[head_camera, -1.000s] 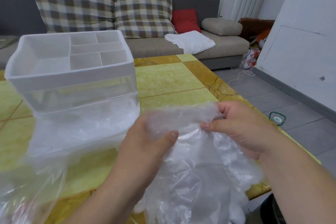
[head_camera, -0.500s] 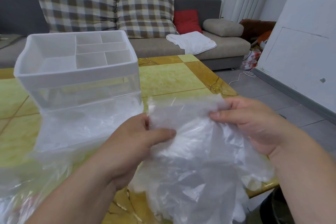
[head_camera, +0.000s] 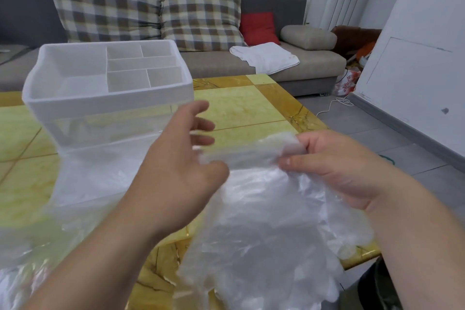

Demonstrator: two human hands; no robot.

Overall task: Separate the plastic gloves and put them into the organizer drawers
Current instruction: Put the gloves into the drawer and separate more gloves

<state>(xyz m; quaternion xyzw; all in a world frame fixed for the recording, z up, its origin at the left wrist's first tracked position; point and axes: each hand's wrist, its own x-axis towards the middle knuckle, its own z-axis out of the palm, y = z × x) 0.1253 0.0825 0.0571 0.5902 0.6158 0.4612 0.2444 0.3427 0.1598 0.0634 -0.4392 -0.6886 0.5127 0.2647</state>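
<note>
My right hand (head_camera: 342,166) pinches the gloves (head_camera: 264,221) at their top edge, with the thumb lying over the bunched film and the fingers curled behind it. My left hand (head_camera: 181,171) is spread, its fingers straight and apart. Its thumb lies against the same edge, though I cannot tell whether it pins anything.

The gloves are a wad of thin, clear, crinkled film, cloudy where the layers stack. They hang above the near right part of the table (head_camera: 251,108), a glossy yellow top with marble veins. Their long axis runs from the hands down toward me, gathered end up and loose lobed ends low.

The organizer (head_camera: 108,106) stands to the left on the table. It is a matte white tray of square and oblong cells over a clear drawer (head_camera: 113,126). More limp film (head_camera: 95,178) lies at its base.
</note>
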